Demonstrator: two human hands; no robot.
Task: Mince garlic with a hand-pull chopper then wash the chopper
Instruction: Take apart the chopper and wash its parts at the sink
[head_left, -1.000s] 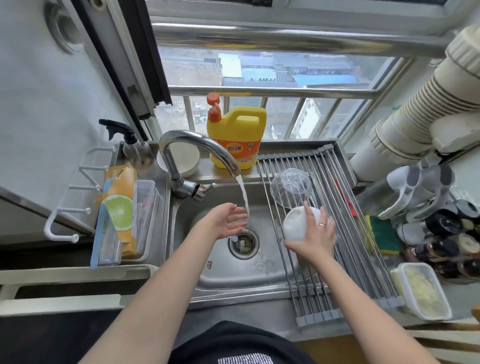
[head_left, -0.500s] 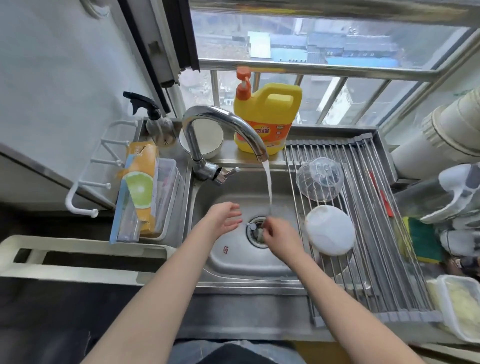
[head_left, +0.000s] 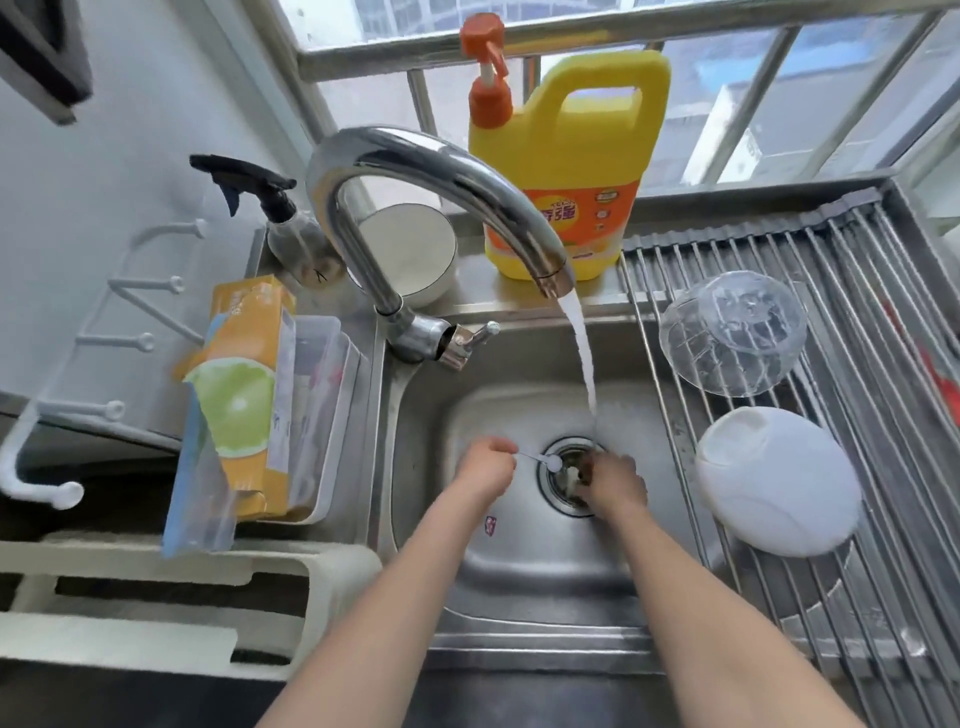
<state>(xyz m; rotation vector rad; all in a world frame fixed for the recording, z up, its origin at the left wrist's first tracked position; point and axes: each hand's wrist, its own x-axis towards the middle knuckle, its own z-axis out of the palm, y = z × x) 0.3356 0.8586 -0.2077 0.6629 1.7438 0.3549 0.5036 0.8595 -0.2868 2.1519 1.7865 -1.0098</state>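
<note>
Here the left hand (head_left: 485, 470) pinches a thin white blade piece (head_left: 545, 460) while the right hand (head_left: 618, 483) curls over the drain (head_left: 563, 501)

Two bare forearms, no sleeves

Both arms are uncovered from elbow to wrist; the left hand (head_left: 485, 467) and right hand (head_left: 618, 480) wear no gloves; no watch or bracelet shows.

Daylight is coming through a barred window (head_left: 727, 78) at twelve o'clock; a pale wall (head_left: 130, 130) is standing at ten o'clock above the steel counter (head_left: 519, 696).
</note>
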